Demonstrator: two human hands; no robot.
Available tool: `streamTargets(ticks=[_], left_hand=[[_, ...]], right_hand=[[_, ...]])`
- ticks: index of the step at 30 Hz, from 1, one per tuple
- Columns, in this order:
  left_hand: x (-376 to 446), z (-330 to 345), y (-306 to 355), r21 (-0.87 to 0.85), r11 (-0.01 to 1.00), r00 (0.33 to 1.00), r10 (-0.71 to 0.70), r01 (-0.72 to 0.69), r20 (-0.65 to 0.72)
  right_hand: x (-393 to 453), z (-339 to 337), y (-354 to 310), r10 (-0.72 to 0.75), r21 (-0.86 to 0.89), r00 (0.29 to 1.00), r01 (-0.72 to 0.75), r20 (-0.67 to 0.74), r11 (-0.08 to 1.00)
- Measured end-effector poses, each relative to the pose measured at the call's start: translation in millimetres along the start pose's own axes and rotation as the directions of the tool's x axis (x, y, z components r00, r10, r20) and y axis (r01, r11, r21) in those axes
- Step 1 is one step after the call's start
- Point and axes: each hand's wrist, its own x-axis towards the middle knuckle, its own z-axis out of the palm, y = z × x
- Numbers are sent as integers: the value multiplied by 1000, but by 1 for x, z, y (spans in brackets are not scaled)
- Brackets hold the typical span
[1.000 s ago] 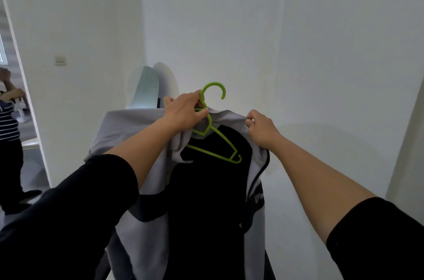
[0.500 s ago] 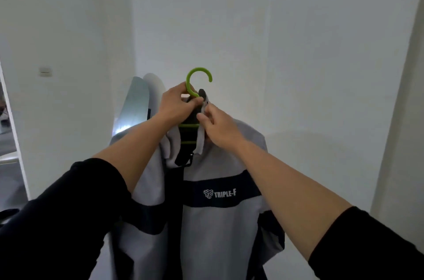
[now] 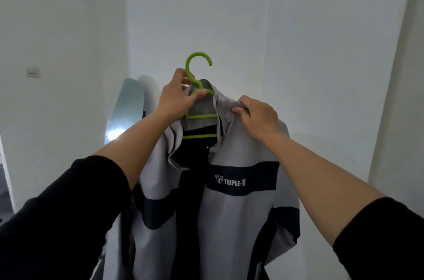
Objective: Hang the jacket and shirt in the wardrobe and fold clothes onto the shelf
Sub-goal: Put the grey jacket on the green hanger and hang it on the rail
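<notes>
A grey jacket (image 3: pixel 231 222) with dark navy bands and a "TRIPLE-F" print hangs in front of me on a bright green plastic hanger (image 3: pixel 197 66). My left hand (image 3: pixel 177 97) grips the hanger at the base of its hook, holding the whole thing up at chest height. My right hand (image 3: pixel 254 114) pinches the jacket's right shoulder fabric beside the collar. The jacket's front is open, showing its dark lining. No wardrobe or shelf is in view.
White walls meet in a corner straight ahead. A tall, shiny rounded panel (image 3: pixel 125 114) leans against the wall behind the jacket at the left. A wall switch (image 3: pixel 33 72) sits on the left wall, with a doorway edge at the far left.
My right hand has moved from the collar near the hook out to the jacket's right shoulder. The view has swung slightly, and the jacket now sits squarer on the hanger.
</notes>
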Motion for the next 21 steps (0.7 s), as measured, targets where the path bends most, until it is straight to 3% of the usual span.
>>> streamTargets(ticks=[6,9,13,21], left_hand=[[0,28,-11,103,994,989,18,-33,148],[5,46,-2,211,958,955,138,-196,261],[7,82,35,398,768,856,373,-502,359],[-7,162,145,199,802,815,499,-564,296]], right_hand=[[-6,-51,30,131,-184,973,-167,-192,969],[-18,-93,53,198,-220,945,-258,-260,941],[-42,-148,80,265,-248,910,-350,-319,903],[-96,-247,144,363,-281,849,-482,-384,830]])
